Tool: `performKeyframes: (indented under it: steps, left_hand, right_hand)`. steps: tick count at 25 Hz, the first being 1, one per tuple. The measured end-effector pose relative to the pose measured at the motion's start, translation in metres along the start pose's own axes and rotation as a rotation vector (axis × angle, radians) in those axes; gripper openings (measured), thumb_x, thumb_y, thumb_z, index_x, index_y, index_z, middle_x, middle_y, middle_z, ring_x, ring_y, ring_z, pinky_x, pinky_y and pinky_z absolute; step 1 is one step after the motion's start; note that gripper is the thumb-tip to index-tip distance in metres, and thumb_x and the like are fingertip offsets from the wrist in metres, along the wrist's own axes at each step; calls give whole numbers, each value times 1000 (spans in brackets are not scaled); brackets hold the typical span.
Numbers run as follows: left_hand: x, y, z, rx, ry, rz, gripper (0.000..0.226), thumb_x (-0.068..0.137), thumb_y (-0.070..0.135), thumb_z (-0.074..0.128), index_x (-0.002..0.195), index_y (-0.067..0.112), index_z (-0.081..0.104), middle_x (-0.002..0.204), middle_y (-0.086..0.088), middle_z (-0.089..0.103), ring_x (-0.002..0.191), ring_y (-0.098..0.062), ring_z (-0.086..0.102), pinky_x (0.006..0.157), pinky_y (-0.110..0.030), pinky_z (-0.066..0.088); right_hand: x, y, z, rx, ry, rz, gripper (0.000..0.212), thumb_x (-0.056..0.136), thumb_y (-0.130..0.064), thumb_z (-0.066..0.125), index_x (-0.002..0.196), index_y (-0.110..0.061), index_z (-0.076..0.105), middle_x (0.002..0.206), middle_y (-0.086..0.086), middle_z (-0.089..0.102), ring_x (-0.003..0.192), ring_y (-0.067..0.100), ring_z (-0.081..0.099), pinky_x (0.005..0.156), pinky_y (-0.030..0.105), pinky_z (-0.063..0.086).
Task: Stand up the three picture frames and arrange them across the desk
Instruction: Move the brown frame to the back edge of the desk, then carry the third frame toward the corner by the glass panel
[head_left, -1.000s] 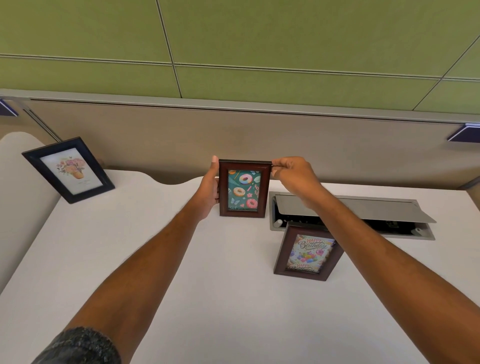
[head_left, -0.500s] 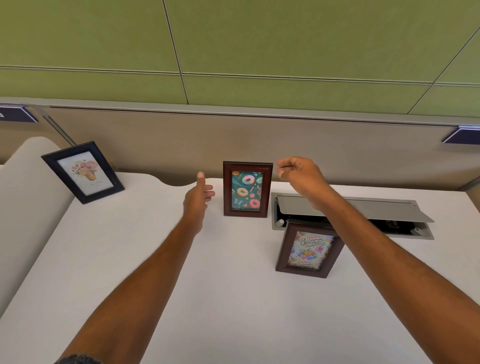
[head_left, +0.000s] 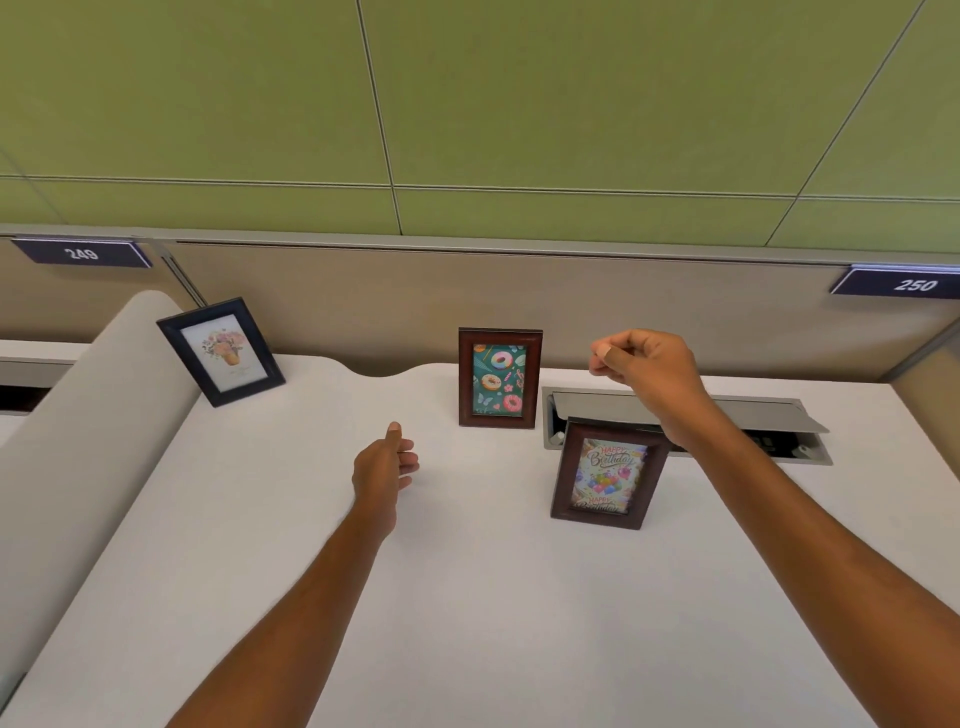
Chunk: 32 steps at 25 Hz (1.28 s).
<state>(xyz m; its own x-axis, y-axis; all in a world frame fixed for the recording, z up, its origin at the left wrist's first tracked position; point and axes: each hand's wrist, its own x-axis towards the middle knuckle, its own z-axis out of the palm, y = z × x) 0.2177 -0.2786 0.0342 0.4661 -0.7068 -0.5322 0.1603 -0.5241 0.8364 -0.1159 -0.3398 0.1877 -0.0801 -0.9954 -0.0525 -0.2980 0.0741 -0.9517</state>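
On white surface (head_left: 467, 597), three frames upright. Doughnut frame (head_left: 500, 378) at 12 o'clock, free of both hands. Birthday frame (head_left: 609, 475) at 2 o'clock, just before cable hatch (head_left: 685, 415). Flower frame (head_left: 222, 351) at 10 o'clock, tilted. Left hand (head_left: 383, 470) loosely open, grip empty. Right hand (head_left: 649, 370) above hatch, fingers curled, holding nothing.

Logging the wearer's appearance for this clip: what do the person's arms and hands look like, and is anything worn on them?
Both arms are bare from the bottom edge of the picture to the hands; no sleeve shows in this frame. The left hand and right hand wear no gloves. No watch, bracelet or ring is visible on the wrists or fingers. No markings or cables are visible.
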Motion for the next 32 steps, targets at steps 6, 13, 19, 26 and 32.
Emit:
performKeyframes:
  steps: [6,13,19,26,32]
  left_hand:
    - [-48,7,7,36,-146,19,45,109,46,54,123,7,71,111,-15,77,106,-33,75,99,-47,59]
    - [-98,13,32,94,-300,71,42,109,45,55,123,9,71,115,-15,76,109,-33,75,103,-50,58]
    - [-125,5,69,142,-333,98,39,108,45,55,121,12,71,114,-12,78,107,-30,76,100,-47,60]
    - [-142,-25,134,204,-300,65,43,104,46,64,130,13,67,128,-8,72,116,-28,71,103,-49,58]
    - [-144,-29,164,214,-206,65,43,106,44,60,137,14,61,136,-5,68,127,-29,65,108,-51,55]
  right_hand:
    - [-49,11,-25,53,62,41,10,101,-18,74,99,-12,82,94,7,84,95,25,82,94,35,64]
    - [-94,31,-69,32,176,53,12,102,-17,71,98,-10,81,93,9,83,91,21,81,83,25,65]
    - [-87,66,-97,19,193,123,18,99,-16,71,84,-15,81,86,7,83,90,26,82,91,40,67]
    - [-70,120,-93,-26,53,214,40,104,-43,65,99,-6,78,96,8,80,97,25,77,97,51,63]
    - [-56,135,-83,29,-222,350,53,106,-66,44,119,-20,65,119,5,73,113,26,70,108,45,55]
